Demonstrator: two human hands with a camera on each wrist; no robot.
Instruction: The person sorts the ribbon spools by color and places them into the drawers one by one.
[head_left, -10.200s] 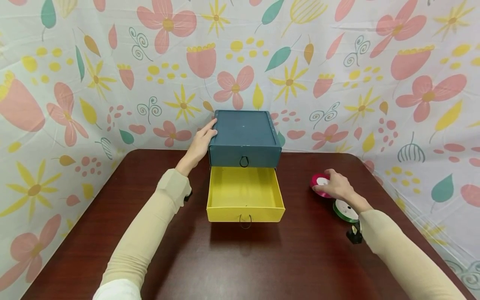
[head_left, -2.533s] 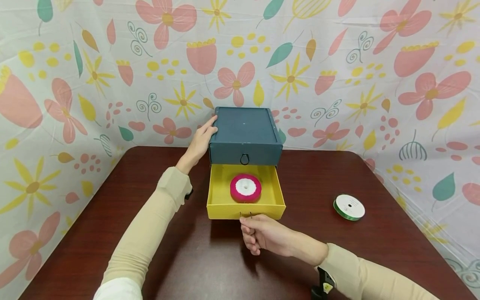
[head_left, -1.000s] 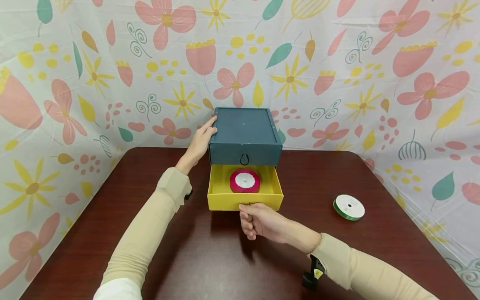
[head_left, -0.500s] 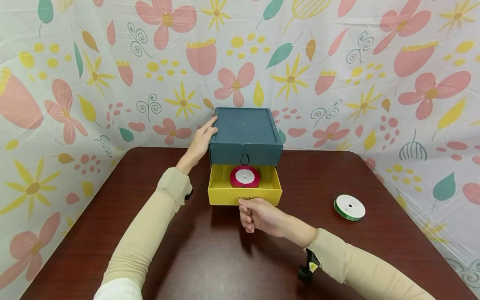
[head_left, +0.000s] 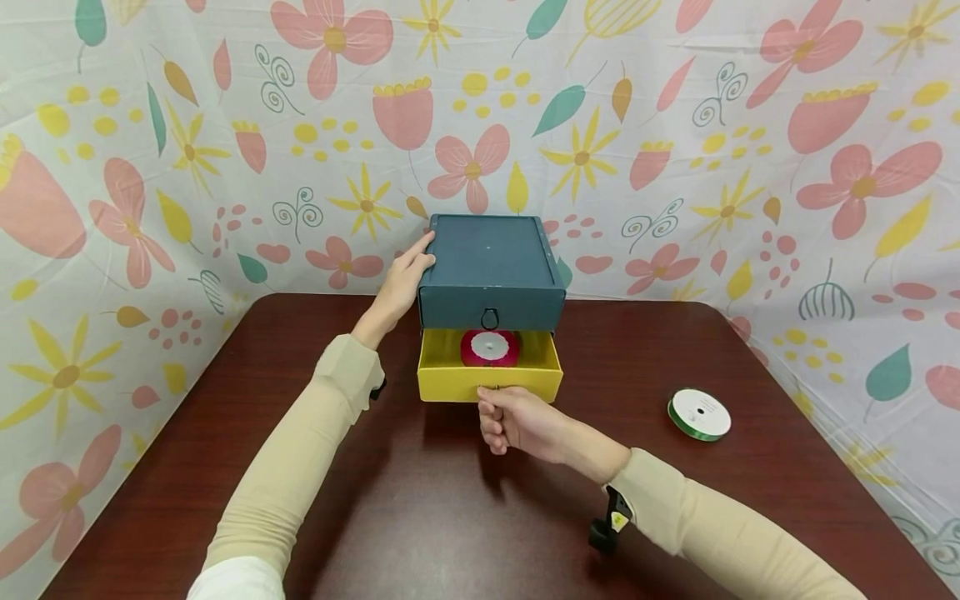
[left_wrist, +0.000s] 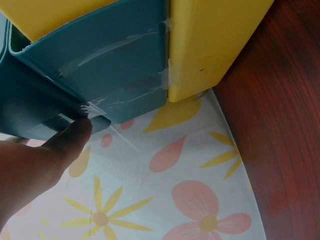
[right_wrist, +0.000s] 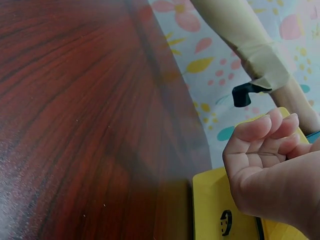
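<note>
A blue drawer box [head_left: 491, 250] stands at the back of the table, with a yellow drawer [head_left: 450, 385] partly pulled out beneath its blue front. Inside the yellow drawer lies a pink ribbon roll [head_left: 489, 347] with a white centre. My left hand [head_left: 397, 292] rests against the box's left side, fingers extended along its top edge; in the left wrist view its thumb [left_wrist: 75, 137] touches the blue side. My right hand [head_left: 525, 423] pinches the drawer's small loop handle between thumb and forefinger, the other fingers curled. The fingers mostly hide that handle.
On the right of the dark wooden table [head_left: 420, 525] lies a green ribbon spool [head_left: 699, 414] with a white face. A flowered cloth [head_left: 645, 167] hangs close behind the box. The blue front carries a black loop handle [head_left: 489, 318].
Earlier, the right hand held the pink ribbon roll on the right; it then lay in the drawer. Since then the right hand and drawer have moved inward. The left hand has stayed put.
</note>
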